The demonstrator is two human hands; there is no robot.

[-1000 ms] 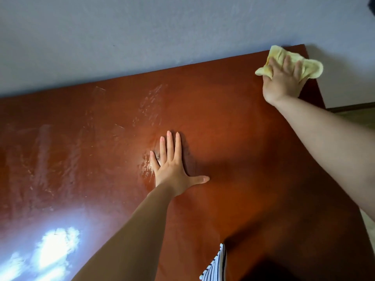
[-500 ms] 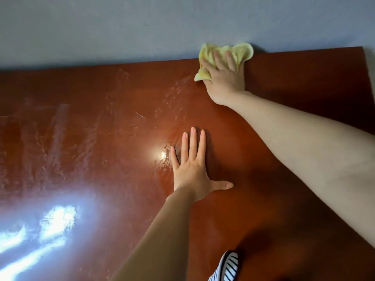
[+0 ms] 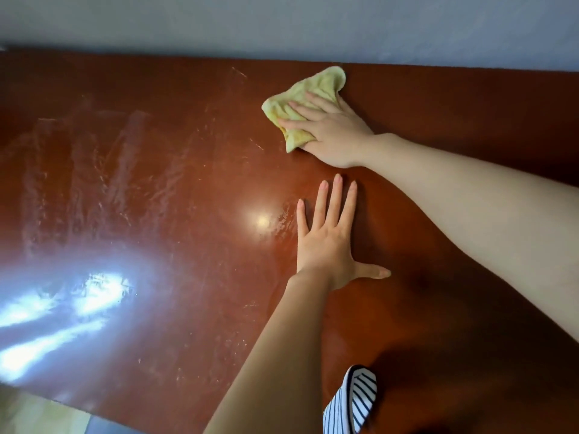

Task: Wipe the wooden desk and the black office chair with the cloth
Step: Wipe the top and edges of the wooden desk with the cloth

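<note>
The glossy red-brown wooden desk (image 3: 156,189) fills the view, with wet smears on its left half. A crumpled yellow cloth (image 3: 300,98) lies on it near the back edge. My right hand (image 3: 332,130) presses on the cloth with straight fingers spread across it, the arm reaching in from the right. Nearer to me, my left hand (image 3: 329,239) rests flat on the bare desk top, fingers straight and thumb out to the right. The black office chair is out of view.
A grey wall (image 3: 282,23) runs along the desk's back edge. Bright window glare (image 3: 62,308) lies on the desk's near left. A striped fabric edge (image 3: 354,399) shows at the bottom. Floor (image 3: 37,415) appears past the near left corner.
My right hand has slid the cloth leftward along the back edge from the far right corner, then slightly toward me. My left hand has stayed planted flat; the view has shifted left.
</note>
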